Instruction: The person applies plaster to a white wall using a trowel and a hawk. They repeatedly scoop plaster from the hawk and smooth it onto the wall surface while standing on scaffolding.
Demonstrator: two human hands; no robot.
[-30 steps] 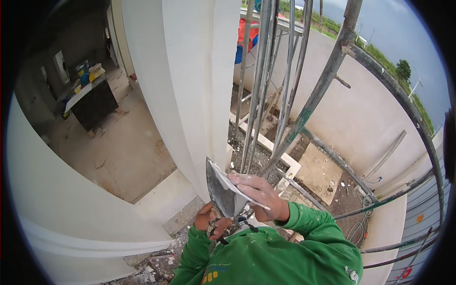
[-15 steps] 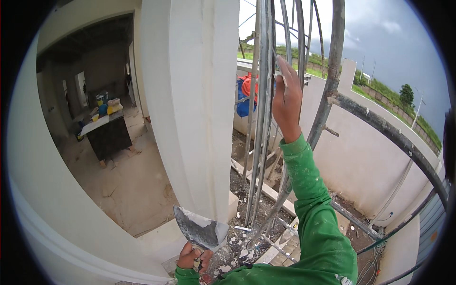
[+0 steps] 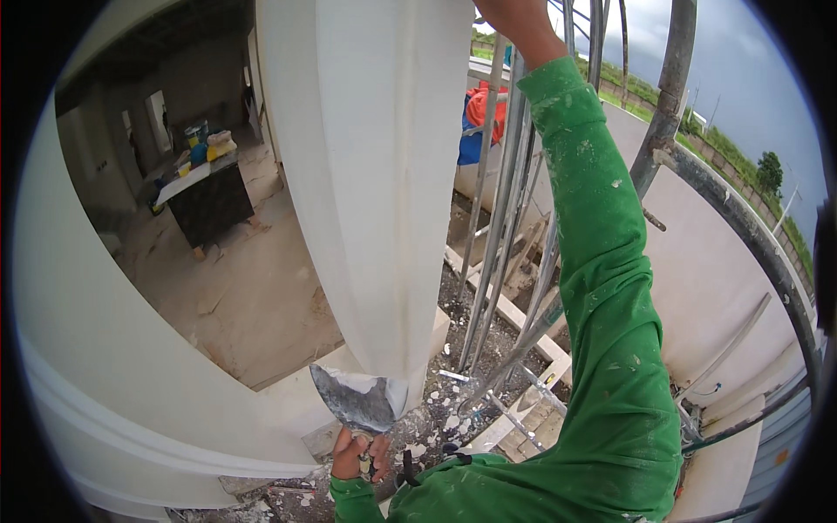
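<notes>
My left hand (image 3: 359, 455) is low in the head view, with its fingers wrapped round the handle of a wide putty knife (image 3: 356, 403). White putty clings along the upper part of its grey blade, which is held up in front of the foot of a white pillar (image 3: 370, 192). My right arm, in a green sleeve spotted with white, stretches upward. At the top edge, my right hand (image 3: 520, 24) is close to the pillar's right edge. The picture cuts off its fingers, so whatever they may hold is hidden.
Metal scaffold poles (image 3: 508, 200) stand right of the pillar, and a curved pipe rail (image 3: 741, 222) crosses farther right. Through the doorway on the left, a dark table (image 3: 207, 205) carries several containers. White debris (image 3: 453, 423) litters the ground below. A low pale wall (image 3: 711, 288) runs behind.
My right hand has gone up and toward the pillar, partly out of the picture. The view has shifted a little; my left hand still holds the putty knife low down.
</notes>
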